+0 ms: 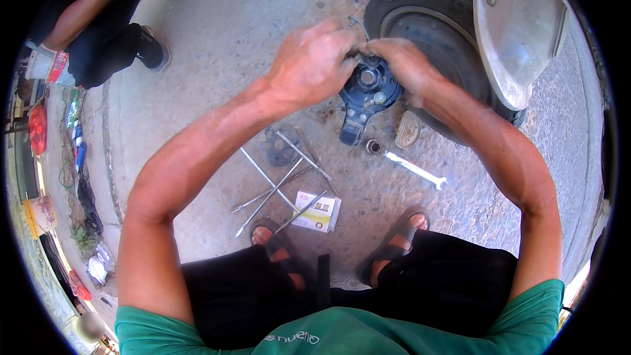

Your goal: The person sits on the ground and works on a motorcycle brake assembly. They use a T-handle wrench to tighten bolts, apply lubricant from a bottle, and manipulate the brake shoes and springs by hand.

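Observation:
A dark round brake plate (388, 87) with an arm pointing down and a central nut is between my hands, below a thin cable (357, 25). My left hand (312, 59) is closed at the plate's upper left; what its fingertips grip is hidden. My right hand (404, 66) is closed on the plate's upper right. A wheel with a black tyre (388, 6) stands behind. On the concrete below lie a socket (374, 146), a silver open-end wrench (414, 167), an oval worn part (408, 130), several crossed metal rods (263, 177) and a white box (315, 213).
Another person's arm (92, 3) and shoes (154, 52) are at the upper left, beside a bucket (39, 66). A worn body panel (513, 33) overhangs the wheel. A flat dark plate (276, 144) lies under the rods. Assorted litter (98, 263) lines the left edge.

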A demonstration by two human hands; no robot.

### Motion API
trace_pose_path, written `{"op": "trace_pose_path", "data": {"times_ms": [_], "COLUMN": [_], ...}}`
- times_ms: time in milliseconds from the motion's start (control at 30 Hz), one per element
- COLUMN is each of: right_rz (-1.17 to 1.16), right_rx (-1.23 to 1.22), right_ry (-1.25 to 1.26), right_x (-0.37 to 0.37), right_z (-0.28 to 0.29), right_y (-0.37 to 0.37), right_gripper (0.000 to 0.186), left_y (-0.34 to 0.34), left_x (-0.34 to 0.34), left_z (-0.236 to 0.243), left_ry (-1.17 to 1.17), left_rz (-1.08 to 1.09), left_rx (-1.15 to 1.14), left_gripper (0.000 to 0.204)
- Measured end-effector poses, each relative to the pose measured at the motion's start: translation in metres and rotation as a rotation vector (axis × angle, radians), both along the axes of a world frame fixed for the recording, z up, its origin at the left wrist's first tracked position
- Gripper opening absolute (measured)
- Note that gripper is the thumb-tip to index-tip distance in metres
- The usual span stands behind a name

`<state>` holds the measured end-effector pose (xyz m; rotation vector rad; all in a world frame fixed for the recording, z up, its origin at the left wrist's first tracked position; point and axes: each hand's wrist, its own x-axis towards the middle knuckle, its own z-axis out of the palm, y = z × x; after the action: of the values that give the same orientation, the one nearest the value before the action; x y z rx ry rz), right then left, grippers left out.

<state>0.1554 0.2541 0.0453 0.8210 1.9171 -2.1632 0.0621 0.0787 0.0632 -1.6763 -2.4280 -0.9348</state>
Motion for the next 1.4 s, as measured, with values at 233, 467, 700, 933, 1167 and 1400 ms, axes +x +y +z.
{"op": "trace_pose_path", "data": {"times_ms": [233, 467, 700, 933, 1167, 1400], "right_rz": [-0.003, -0.023, -0.012, -0.007, 0.001, 0.000], "right_rx": [-0.027, -0.067, -0.073, -0.023, -0.063, -0.031], "right_ry": [-0.002, 0.001, 0.000, 0.016, 0.011, 0.003], "right_x": [0.0009, 0.0013, 0.0010, 0.0012, 0.0005, 0.0002], "right_z": [-0.0011, 0.0042, 0.0025, 0.0000, 0.0003, 0.0028], "right_y": [0.0014, -0.0017, 0.0005, 0.0019, 0.0029, 0.0005], "right_gripper": [0.032, 0.030, 0.028, 0.027, 0.028, 0.029], "left_y": [0.0013, -0.0026, -0.0032, -0.0020, -0.0015, -0.0027], "left_x": [0.0029, 0.0010, 0.0001, 0.0017, 0.0024, -0.0024], "left_z": [-0.0036, -0.0083, -0.0105, -0.0061, -0.0018, -0.0044], "left_ry": [-0.215, -0.315, -0.238, -0.219, -0.396, -0.180], "left_rz": [0.076, 0.083, 0.116, 0.110, 0.091, 0.060], "left_rx": [-0.011, 0.027, 0.037, -0.014, 0.003, -0.003], "left_gripper": [0.022, 0.024, 0.024, 0.020, 0.022, 0.021]}}
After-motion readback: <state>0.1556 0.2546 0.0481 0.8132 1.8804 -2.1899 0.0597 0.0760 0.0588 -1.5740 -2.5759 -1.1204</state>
